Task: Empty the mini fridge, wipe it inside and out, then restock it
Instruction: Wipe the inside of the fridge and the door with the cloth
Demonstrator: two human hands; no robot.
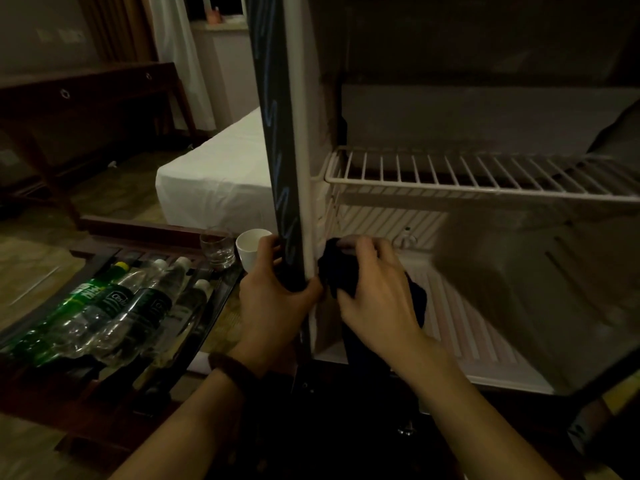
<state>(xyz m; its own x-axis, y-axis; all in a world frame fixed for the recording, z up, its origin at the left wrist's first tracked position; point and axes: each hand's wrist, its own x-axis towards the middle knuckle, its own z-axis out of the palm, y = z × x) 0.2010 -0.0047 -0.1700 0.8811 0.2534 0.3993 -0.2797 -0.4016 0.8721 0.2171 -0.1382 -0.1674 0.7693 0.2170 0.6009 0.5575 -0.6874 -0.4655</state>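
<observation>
White wire forms the single shelf across the open mini fridge, whose ribbed pale floor lies bare below it. The dark, glossy fridge door stands edge-on between the two hands, splitting the view. The left hand wraps its fingers round the door's lower edge, a dark bracelet on its wrist. The right hand clutches a dark bunched cloth against the white inner frame just beside the door's hinge side, low in the cabinet. Left of the door, a dark wooden slatted tray holds clear plastic water bottles and a green soda bottle lying side by side. Behind them stand a clear drinking glass and a white cup, the cup partly hidden by the left hand. A white-sheeted bed sits further back.
</observation>
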